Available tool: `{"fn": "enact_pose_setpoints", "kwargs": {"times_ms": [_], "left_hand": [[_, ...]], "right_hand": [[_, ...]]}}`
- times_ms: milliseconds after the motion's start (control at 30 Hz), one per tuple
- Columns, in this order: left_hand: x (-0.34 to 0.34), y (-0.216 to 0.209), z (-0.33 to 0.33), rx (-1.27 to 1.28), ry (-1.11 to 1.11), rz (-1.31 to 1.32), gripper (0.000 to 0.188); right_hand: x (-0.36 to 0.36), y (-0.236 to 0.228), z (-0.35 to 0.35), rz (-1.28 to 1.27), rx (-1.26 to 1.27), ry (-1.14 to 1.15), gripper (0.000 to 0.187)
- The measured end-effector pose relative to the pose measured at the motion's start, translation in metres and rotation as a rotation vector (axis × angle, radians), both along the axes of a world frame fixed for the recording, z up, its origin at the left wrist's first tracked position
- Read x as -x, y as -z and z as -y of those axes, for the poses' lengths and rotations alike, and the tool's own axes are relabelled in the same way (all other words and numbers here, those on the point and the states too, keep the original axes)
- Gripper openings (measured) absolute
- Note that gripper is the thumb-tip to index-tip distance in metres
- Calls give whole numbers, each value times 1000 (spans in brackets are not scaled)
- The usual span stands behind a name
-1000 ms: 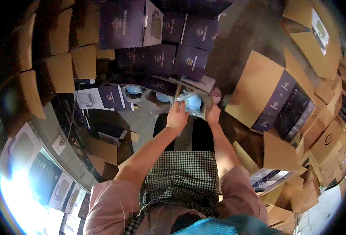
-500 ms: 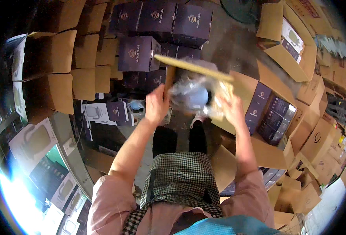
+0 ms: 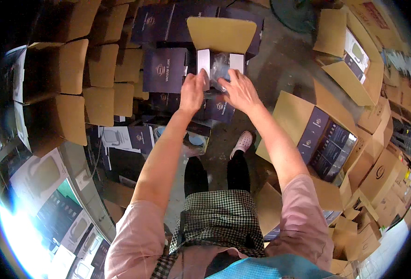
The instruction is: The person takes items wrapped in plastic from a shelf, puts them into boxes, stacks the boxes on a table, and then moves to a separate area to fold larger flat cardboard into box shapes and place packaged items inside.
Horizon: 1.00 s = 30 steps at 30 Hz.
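An open carton (image 3: 222,35) stands on the dark boxes ahead, its tan lid raised and white side flaps out. Inside it sits a blue flask (image 3: 222,71) in a clear plastic bag, mostly hidden by the carton and my fingers. My left hand (image 3: 192,93) is closed on the carton's left white flap (image 3: 203,65). With bent fingers, my right hand (image 3: 240,91) grips the bagged flask beside the right flap (image 3: 237,63).
Dark printed boxes (image 3: 164,69) are stacked ahead. Open brown cartons (image 3: 73,69) line the left. At right stand a carton of dark boxes (image 3: 289,111) and another open carton (image 3: 331,32). A clear-wrapped item (image 3: 196,139) lies near my feet.
Both hands have moved forward with the carton and bagged flask, from in front of me to the dark box stack. The carton's lid now stands upright, and its white flaps show.
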<state>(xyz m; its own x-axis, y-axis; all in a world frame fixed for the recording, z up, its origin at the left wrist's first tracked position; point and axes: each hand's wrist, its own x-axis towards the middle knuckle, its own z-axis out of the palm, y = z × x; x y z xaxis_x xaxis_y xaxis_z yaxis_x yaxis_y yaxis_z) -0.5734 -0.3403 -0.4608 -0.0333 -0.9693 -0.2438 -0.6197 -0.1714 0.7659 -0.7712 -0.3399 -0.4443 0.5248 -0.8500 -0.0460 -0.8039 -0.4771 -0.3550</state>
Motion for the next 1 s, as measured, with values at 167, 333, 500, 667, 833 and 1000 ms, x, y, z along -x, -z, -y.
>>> {"fn": "enact_pose_setpoints", "kwargs": {"times_ms": [167,333,500,667,833,1000], "left_hand": [[-9,-7,7,226,107,2,50],[24,-2,-1,292,342,493,84],[43,-3,7,120,400,648,81],[34,-16,6,15,346,640,72],[-41,-36,-4,-594,-26,-1345,78],[-36,-27,-9,-390,-25,-678,87]], "right_hand": [[-15,40,31,459,-53,492,18],[-30,49,30,889,-223,773,20],[16,-20,61,916,34,810,46],[34,-31,44,886,-368,365,60],[54,-21,-12,890,-647,289,68],[47,-1,-21,535,-532,241,82]]}}
